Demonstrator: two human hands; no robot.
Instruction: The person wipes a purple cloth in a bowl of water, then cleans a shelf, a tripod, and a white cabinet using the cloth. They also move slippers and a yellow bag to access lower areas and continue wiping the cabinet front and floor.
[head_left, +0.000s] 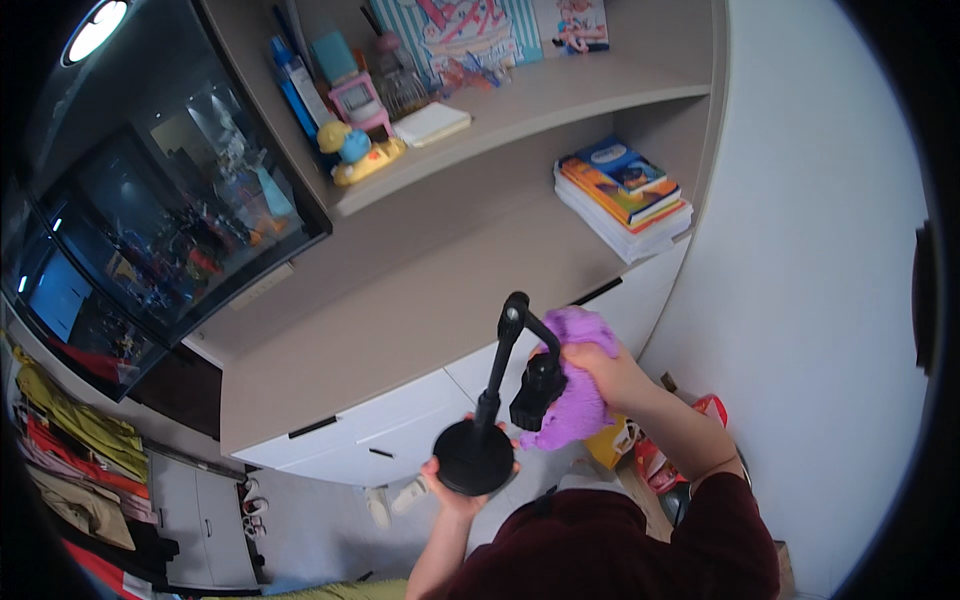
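My left hand (459, 501) grips the round base of a black adjustable stand (475, 459) from below, with fingertips showing around its rim. The stand has a telescopic pole, a jointed top and a bent arm that ends in a black clamp-like holder (537, 390). A purple fluffy cloth (574, 409) is bunched in my right hand (606, 373), right beside the bent arm and the holder. The fingers of the right hand are partly hidden by the cloth and the stand, so whether they touch the stand cannot be told.
Before me is a beige countertop (360, 337) over white drawers (397, 427). Books and papers (622, 199) are stacked at its right end. An upper shelf (525, 120) holds a yellow figurine (367, 157), a notepad (433, 124) and pictures. A glass display cabinet (187, 217) hangs at left; bags (660, 465) stand at lower right.
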